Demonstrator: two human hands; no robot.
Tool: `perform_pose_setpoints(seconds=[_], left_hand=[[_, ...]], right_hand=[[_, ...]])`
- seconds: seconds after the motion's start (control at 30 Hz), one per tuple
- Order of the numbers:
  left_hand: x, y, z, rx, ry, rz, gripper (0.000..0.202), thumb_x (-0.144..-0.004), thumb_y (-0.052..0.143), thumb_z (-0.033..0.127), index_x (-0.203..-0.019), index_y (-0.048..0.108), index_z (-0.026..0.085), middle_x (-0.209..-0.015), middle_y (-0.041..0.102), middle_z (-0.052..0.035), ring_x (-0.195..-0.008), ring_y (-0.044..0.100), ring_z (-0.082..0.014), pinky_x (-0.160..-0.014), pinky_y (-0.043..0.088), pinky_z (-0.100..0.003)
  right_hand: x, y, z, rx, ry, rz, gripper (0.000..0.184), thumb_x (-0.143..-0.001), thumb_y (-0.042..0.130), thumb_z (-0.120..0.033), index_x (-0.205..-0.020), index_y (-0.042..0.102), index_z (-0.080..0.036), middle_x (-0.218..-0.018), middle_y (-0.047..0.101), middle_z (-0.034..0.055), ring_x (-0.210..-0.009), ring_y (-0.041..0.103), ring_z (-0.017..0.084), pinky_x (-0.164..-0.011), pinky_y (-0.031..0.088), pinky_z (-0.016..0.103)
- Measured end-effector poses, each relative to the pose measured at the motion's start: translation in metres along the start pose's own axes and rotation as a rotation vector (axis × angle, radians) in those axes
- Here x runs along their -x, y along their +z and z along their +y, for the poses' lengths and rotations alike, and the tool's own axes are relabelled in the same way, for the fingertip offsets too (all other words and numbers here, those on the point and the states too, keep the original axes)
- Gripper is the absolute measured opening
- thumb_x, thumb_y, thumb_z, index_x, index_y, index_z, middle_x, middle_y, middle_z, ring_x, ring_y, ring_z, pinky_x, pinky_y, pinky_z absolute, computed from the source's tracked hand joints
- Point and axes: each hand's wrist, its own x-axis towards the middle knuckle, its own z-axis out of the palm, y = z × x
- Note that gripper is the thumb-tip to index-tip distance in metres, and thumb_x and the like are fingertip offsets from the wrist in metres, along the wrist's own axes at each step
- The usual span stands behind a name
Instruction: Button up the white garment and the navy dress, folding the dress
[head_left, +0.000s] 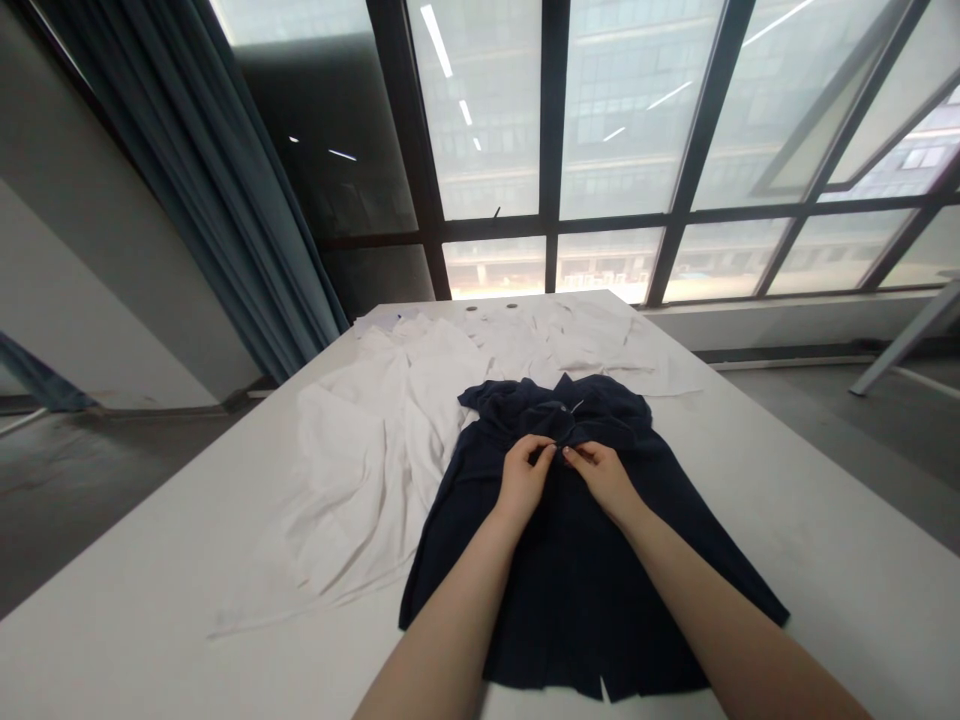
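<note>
A navy button-front shirt (592, 610) lies flat on the white table (780, 490), its collar toward the far side. My left hand (525, 476) and my right hand (602, 480) meet at its front opening just below the collar. Both pinch the dark fabric between fingers and thumbs. A small pale button (562, 407) shows above them, and whatever lies under my fingertips is hidden. To the left, a crumpled white shirt (360, 470) touches the navy one. Another white garment (585, 335) lies spread beyond the collar.
The table's far end stops near a large dark-framed window (551, 120), with a blue-grey curtain (225, 200) at the left. Grey floor (840, 420) lies beyond the table's right edge. A pale metal leg (907, 340) stands at the far right.
</note>
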Motion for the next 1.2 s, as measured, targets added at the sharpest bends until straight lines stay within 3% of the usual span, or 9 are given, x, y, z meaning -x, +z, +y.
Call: perform_pose_setpoints(seconds=[0.2,0.3,0.4,0.53,0.67,0.8,0.93,1.07,1.2], left_hand=[[0.000,0.007,0.000,0.145,-0.092,-0.019,0.017,-0.075,0.049,0.029,-0.077,0.060,0.016,-0.075,0.059,-0.0017,-0.071,0.053,-0.0129,-0.066,0.040,-0.023],[-0.002,0.003,-0.003,0.157,-0.157,0.149,0.019,-0.075,0.049,0.031,-0.079,0.058,0.015,-0.072,0.057,-0.0011,-0.068,0.051,-0.0121,-0.064,0.040,-0.023],[-0.007,-0.008,-0.007,0.126,-0.201,0.329,0.020,-0.076,0.048,0.032,-0.081,0.057,0.015,-0.071,0.056,-0.0009,-0.067,0.050,-0.0115,-0.064,0.040,-0.022],[-0.009,-0.016,-0.007,0.106,-0.208,0.376,0.021,-0.076,0.048,0.033,-0.081,0.057,0.015,-0.070,0.055,-0.0010,-0.064,0.050,-0.0108,-0.061,0.040,-0.021],[-0.006,-0.014,-0.004,0.061,-0.164,0.351,0.022,-0.077,0.046,0.034,-0.083,0.056,0.016,-0.069,0.054,-0.0007,-0.060,0.049,-0.0100,-0.058,0.040,-0.022],[-0.004,-0.013,-0.002,-0.007,-0.070,0.342,0.019,-0.077,0.047,0.032,-0.082,0.056,0.016,-0.075,0.055,-0.0020,-0.065,0.051,-0.0105,-0.062,0.042,-0.023],[-0.003,-0.012,-0.005,-0.020,-0.032,0.324,0.018,-0.078,0.046,0.030,-0.082,0.057,0.017,-0.077,0.055,-0.0024,-0.068,0.053,-0.0114,-0.062,0.044,-0.024],[-0.004,-0.009,-0.014,-0.010,-0.033,0.331,0.017,-0.078,0.046,0.029,-0.081,0.058,0.017,-0.077,0.055,-0.0028,-0.071,0.054,-0.0127,-0.065,0.045,-0.026],[-0.004,-0.009,-0.013,-0.038,-0.027,0.352,0.016,-0.076,0.048,0.024,-0.089,0.056,0.017,-0.087,0.054,-0.0050,-0.077,0.053,-0.0137,-0.067,0.045,-0.027]], right_hand=[[-0.002,0.001,0.003,-0.015,0.033,0.025,0.030,-0.057,0.064,-0.041,-0.067,0.060,-0.013,-0.058,0.061,0.0019,-0.054,0.057,0.015,-0.057,0.047,0.029],[-0.004,-0.001,0.004,-0.006,0.017,0.092,0.030,-0.063,0.059,-0.044,-0.069,0.056,-0.015,-0.050,0.055,-0.0018,-0.045,0.053,0.012,-0.046,0.045,0.025],[-0.005,-0.005,0.004,-0.063,-0.031,0.276,0.030,-0.068,0.052,-0.048,-0.074,0.047,-0.019,-0.050,0.050,-0.0055,-0.040,0.049,0.010,-0.038,0.042,0.022],[0.006,-0.003,-0.003,-0.014,-0.164,0.420,0.031,-0.071,0.048,-0.048,-0.065,0.034,-0.021,-0.050,0.044,-0.0068,-0.041,0.048,0.009,-0.043,0.041,0.022],[0.021,0.012,-0.010,0.512,-0.400,0.219,0.037,-0.067,0.054,-0.040,-0.051,0.027,-0.020,-0.048,0.038,-0.0050,-0.046,0.040,0.008,-0.048,0.035,0.021],[0.021,0.022,-0.009,0.782,-0.390,0.123,0.022,-0.066,0.056,-0.036,-0.060,0.042,-0.019,-0.057,0.043,-0.0029,-0.051,0.040,0.010,-0.049,0.033,0.022],[0.012,0.015,-0.004,0.710,-0.286,0.022,0.017,-0.065,0.058,-0.034,-0.070,0.052,-0.019,-0.063,0.050,-0.0005,-0.053,0.045,0.011,-0.053,0.039,0.024],[0.004,0.002,0.001,0.503,-0.049,-0.170,0.020,-0.061,0.062,-0.030,-0.075,0.056,-0.017,-0.067,0.056,0.0012,-0.055,0.051,0.012,-0.053,0.043,0.025],[-0.002,-0.010,0.005,0.322,0.117,-0.247,0.023,-0.063,0.060,-0.028,-0.081,0.056,-0.014,-0.071,0.058,0.0032,-0.058,0.053,0.013,-0.053,0.045,0.026]])
